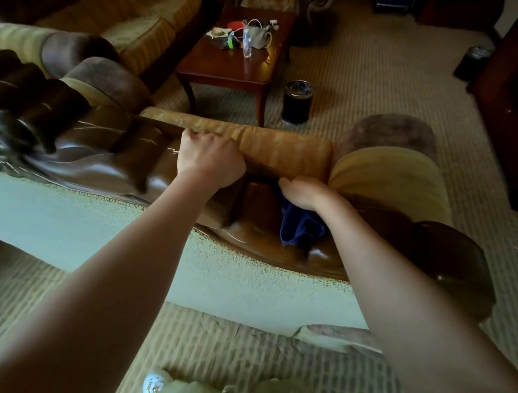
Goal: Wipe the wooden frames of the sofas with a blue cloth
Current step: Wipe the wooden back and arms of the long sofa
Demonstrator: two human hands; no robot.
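- Dark glossy wood: the wooden frame (99,157) runs along the top of the sofa back, carved on the left, smooth and shiny near the hands.
- Blue cloth (299,226) is bunched under the right hand (305,190), draped over the top rail just right of centre, one end hanging down the near face.
- Right hand fingers are curled down on the cloth, holding it against the wood; fingertips hidden behind the rail.
- Left hand (210,157) grips the edge of the tan back cushion (276,149), fingers curled over it, apparently pulling it off the frame.
- Cloth looks soft, light and floppy; best held as a wad in the palm so loose ends don't drag.
- Polished wood probably slick, so the cloth should slide easily; the carved grooves on the left likely need fingertip pressure.
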